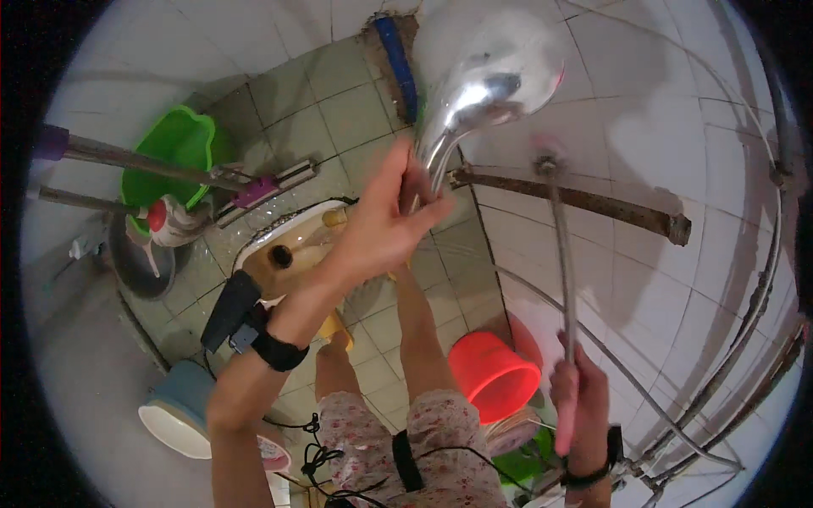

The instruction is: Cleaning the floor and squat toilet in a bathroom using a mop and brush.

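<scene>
Raised in front of me, my left hand is closed around the handle of a shiny silver water scoop. Its wide round bowl points up and away, beside the tiled wall. On the right, my right hand grips the pink handle of a long-handled brush. The thin metal stem rises along the white wall, and its small pinkish head is blurred near the tiles; whether it touches them I cannot tell. Below my left forearm lies a cream squat toilet pan with a dark drain hole.
A rusty pipe and a grey hose run along the right wall. Near my legs stand a red bucket and a blue-grey bucket. Far left are a green tub, mop poles and a dark basin.
</scene>
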The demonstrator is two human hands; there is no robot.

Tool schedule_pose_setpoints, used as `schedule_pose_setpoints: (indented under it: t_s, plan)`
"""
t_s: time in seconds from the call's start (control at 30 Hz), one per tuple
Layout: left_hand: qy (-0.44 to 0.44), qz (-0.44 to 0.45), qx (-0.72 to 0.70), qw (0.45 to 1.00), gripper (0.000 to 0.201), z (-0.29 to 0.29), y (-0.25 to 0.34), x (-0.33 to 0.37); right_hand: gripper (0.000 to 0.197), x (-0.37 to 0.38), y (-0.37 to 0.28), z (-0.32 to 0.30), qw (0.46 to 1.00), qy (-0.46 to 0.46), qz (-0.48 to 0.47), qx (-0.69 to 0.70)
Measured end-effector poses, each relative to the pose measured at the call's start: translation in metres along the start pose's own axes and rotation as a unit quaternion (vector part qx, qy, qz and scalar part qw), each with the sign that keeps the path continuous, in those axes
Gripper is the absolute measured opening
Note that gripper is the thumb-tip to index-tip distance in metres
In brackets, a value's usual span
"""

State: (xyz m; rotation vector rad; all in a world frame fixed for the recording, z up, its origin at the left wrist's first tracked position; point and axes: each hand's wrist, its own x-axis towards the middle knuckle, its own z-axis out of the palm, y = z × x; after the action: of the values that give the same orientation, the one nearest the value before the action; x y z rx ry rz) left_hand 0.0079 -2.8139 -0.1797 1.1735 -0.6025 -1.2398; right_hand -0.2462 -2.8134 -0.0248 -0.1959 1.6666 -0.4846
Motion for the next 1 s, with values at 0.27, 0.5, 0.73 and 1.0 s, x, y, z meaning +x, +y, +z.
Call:
schedule_pose_setpoints:
  t_s: [0.27, 0.5, 0.73, 1.0]
  plan:
    - [0.011, -0.029, 0.051, 0.998, 0.043, -0.025, -0.019, 0.008, 0.029, 0.28, 0.062, 0.015, 0.993, 0.036, 0.064, -0.092]
    - [0.032, -0.027, 0.063, 0.997, 0.044, -0.017, -0.04, 0.044, 0.051, 0.382, 0.056, 0.044, 0.901, -0.12, -0.132, -0.395]
    - [0.014, -0.034, 0.021, 0.999, 0.041, 0.023, -0.059, 0.062, 0.061, 0.433, 0.094, -0.027, 0.629, -0.001, -0.321, -0.708]
    - [0.015, -0.025, 0.124, 0.992, 0.039, 0.022, -0.067, 0.065, 0.06, 0.412, 0.069, 0.005, 0.686, -0.101, -0.315, -0.648]
